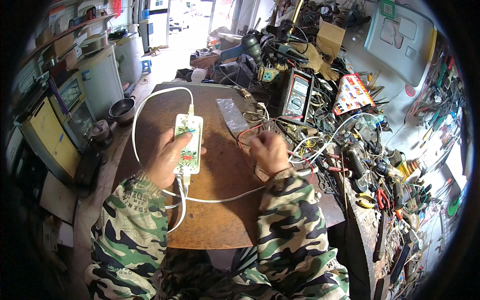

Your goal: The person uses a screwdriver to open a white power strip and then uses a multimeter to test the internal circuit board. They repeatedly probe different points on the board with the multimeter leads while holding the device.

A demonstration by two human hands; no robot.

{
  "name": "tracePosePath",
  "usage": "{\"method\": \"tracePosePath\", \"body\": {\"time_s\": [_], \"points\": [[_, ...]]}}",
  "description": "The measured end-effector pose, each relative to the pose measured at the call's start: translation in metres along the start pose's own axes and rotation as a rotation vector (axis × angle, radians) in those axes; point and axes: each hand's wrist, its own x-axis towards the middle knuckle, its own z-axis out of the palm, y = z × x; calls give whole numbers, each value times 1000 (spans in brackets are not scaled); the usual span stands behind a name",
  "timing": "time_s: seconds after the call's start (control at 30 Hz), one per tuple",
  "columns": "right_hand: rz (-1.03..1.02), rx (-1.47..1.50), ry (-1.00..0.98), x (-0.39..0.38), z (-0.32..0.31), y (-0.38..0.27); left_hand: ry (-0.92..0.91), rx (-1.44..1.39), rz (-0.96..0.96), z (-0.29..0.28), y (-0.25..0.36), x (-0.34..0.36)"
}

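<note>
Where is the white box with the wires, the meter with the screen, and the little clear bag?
white box (189, 142), head view, on its open middle beside the thumb.
meter (298, 95), head view, on its front below the screen.
clear bag (231, 114), head view, on its flat middle.

Head-worn fisheye, close above workbench (220, 220)

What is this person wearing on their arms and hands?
Both arms wear long camouflage sleeves, patched in green, cream, brown and black, with ribbed knit cuffs at the wrists. The left hand and right hand are bare: no gloves. Some pale lettering shows on the left sleeve.
</note>
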Motion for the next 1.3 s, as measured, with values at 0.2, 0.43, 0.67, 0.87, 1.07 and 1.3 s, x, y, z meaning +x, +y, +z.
{"method": "tracePosePath", "body": {"time_s": [0.2, 0.43, 0.67, 0.87, 1.07, 1.3], "points": [[277, 609, 42, 16, -48, -22, 61, 27, 18, -7, 6, -9], [137, -825, 129, 10, -62, 33, 18, 21, -3, 2, 1, -3], [373, -913, -16, 14, -57, 33, 23, 17, 2, -1, 5, -6], [-104, -460, 358, 10, -57, -17, 15, 0, -13, 3, 6, -6], [-204, 24, 137, -12, -18, -60, 11, 0, -23, 3, 6, -5], [42, 595, -286, -13, 12, -64, 49, 21, -6, -3, 12, -12]]}}
